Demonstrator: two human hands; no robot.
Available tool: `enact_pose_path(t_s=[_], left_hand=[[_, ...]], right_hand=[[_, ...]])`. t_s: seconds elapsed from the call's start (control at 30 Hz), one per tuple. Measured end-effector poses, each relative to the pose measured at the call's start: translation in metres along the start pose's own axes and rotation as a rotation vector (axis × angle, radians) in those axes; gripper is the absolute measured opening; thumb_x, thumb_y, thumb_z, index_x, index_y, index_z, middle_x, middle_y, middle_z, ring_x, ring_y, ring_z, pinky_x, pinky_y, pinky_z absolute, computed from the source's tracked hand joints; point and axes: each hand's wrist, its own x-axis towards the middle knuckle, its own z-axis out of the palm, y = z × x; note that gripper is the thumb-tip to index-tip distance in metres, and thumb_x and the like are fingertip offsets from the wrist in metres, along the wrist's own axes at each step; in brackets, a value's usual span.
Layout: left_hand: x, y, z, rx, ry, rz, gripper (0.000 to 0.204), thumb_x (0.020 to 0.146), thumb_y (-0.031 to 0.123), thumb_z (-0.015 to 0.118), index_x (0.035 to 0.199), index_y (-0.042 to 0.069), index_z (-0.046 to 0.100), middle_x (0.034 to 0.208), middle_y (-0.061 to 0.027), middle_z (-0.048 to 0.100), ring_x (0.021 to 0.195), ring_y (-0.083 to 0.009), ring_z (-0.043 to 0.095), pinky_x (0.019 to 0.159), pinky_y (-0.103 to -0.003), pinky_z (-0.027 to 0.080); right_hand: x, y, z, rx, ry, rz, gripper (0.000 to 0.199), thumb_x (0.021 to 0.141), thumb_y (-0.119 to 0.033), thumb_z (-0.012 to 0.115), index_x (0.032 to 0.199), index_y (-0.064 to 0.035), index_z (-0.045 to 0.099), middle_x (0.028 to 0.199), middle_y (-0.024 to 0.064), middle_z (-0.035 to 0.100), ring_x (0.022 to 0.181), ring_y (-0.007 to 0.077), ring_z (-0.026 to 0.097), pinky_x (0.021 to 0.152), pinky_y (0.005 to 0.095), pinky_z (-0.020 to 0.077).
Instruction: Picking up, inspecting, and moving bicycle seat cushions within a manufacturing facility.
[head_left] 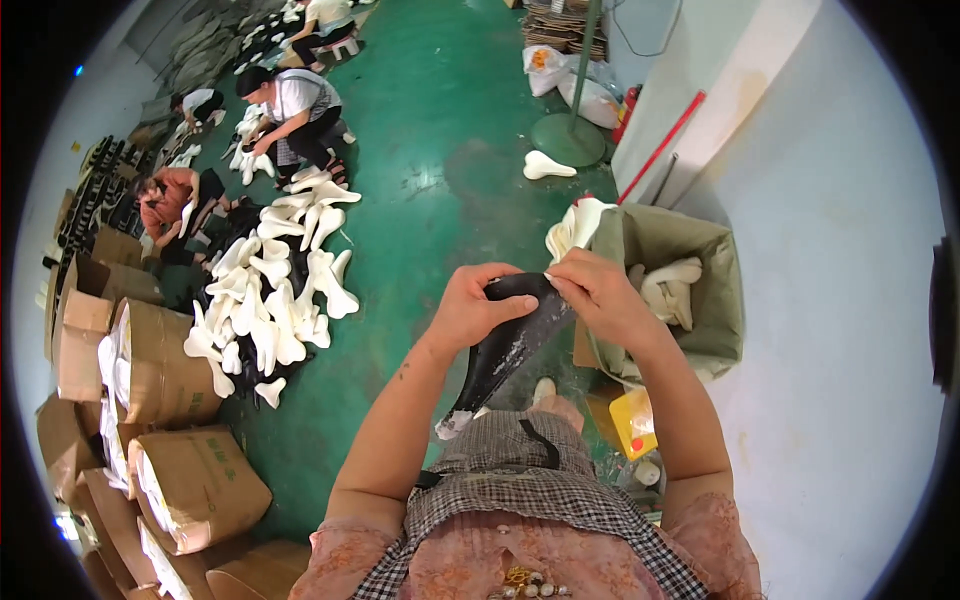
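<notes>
In front of my body a black bicycle saddle (512, 350) is held up, its narrow nose pointing down to the left. White residue marks its surface and the nose tip. My left hand (472, 308) is closed on the wide end's left edge, thumb lying across the black face. My right hand (604, 296) pinches the upper right edge, where a small whitish bit shows at the fingertips. Beyond the right hand stands a stack of cream saddle pads (577, 222). The saddle's underside is hidden.
Right of me stands an olive fabric bin (722, 290) holding cream pads (668, 290). A yellow container (632, 422) is below it. Left lie a heap of white saddle pads (270, 285) and cardboard boxes (205, 485). Several people sit working farther off; a pole base (566, 140) stands ahead.
</notes>
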Motion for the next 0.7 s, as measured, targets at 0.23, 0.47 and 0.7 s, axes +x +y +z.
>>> enact_pose_path(t_s=[0.23, 0.47, 0.7], left_hand=[[0.035, 0.021, 0.012, 0.226, -0.229, 0.084, 0.022, 0.071, 0.006, 0.073, 0.092, 0.000, 0.066, 0.078, -0.0026, 0.066, 0.071, -0.0073, 0.058, 0.064, -0.024, 0.048], [0.093, 0.023, 0.016, -0.323, 0.212, -0.044, 0.023, 0.074, 0.008, 0.072, 0.094, -0.002, 0.064, 0.080, -0.0056, 0.066, 0.071, -0.0135, 0.061, 0.066, -0.027, 0.049], [0.144, 0.020, 0.006, -0.501, 0.833, 0.068, 0.026, 0.076, 0.008, 0.071, 0.095, -0.007, 0.061, 0.082, -0.0091, 0.064, 0.068, -0.0159, 0.060, 0.063, -0.030, 0.050]], right_hand=[[0.001, 0.056, -0.004, 0.254, 0.009, 0.375, 0.014, 0.083, -0.012, 0.059, 0.084, 0.0019, 0.062, 0.068, 0.0085, 0.056, 0.062, 0.0145, 0.054, 0.056, 0.0296, 0.0416], [-0.153, 0.240, -0.140, -0.696, 0.141, 0.832, 0.022, 0.075, -0.022, 0.062, 0.080, -0.0014, 0.065, 0.068, 0.0167, 0.060, 0.068, 0.0350, 0.060, 0.063, 0.0407, 0.0465], [-0.076, 0.165, -0.114, -0.203, 0.174, 0.608, 0.017, 0.086, -0.013, 0.054, 0.097, -0.0047, 0.065, 0.074, 0.0121, 0.064, 0.072, 0.0229, 0.063, 0.064, 0.0330, 0.0484]])
